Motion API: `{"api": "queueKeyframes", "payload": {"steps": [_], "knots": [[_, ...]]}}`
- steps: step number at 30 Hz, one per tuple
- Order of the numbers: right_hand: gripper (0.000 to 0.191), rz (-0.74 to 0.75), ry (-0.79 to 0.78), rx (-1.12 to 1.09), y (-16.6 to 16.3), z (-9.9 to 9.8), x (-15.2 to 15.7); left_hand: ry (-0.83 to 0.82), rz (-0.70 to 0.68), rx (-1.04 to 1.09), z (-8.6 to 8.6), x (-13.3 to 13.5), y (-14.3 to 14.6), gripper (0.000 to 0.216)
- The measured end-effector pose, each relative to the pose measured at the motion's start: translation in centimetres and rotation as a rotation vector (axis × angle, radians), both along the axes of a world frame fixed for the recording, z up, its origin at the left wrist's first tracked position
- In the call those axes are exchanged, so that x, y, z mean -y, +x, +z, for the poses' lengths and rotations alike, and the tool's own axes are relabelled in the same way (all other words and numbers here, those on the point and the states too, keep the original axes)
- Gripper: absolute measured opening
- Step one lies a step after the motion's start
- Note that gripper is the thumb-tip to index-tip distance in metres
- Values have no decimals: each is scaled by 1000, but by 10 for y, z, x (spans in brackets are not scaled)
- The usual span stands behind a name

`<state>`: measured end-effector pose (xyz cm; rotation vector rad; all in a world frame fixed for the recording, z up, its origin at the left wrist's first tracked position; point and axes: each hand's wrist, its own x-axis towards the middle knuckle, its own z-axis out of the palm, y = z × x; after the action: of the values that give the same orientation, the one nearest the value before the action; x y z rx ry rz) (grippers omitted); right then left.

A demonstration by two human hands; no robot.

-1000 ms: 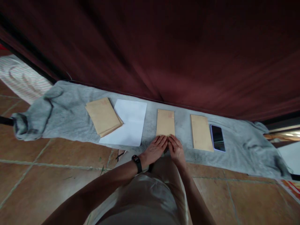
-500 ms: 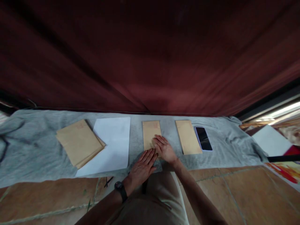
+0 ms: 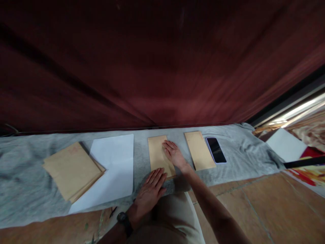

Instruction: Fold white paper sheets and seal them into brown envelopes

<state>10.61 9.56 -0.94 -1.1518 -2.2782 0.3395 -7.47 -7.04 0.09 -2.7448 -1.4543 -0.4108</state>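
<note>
On the cloth [image 3: 241, 159], the envelope [image 3: 156, 152] runs lengthwise away; left hand [image 3: 149, 194], right hand [image 3: 174, 155] flat.

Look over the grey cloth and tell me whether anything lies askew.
The stack of brown envelopes at the left lies turned at an angle, its layers fanned, one corner overlapping the white sheet. The middle envelope under the right hand and the right envelope beside the phone lie roughly straight.

Stack [image 3: 72, 171] left of sheet [image 3: 113, 162]; middle envelope [image 3: 156, 154] right of sheet.
</note>
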Motion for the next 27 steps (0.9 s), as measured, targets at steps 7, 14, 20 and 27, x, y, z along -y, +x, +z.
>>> {"api": "queueKeyframes", "payload": {"steps": [7,14,20,27], "knots": [[45,8,-41,27,30,1,79,-112,39,128,5,-7,-2,39],[42,90,-116,-13,61,10,132,-159,109,273,-2,-5,-1,35],[28,-8,-129,-108,56,5,133,-134,163,383,-4,-3,3,32],[22,-194,-110,-110,36,2,132,-115,202,397,-4,-5,6,32]]}}
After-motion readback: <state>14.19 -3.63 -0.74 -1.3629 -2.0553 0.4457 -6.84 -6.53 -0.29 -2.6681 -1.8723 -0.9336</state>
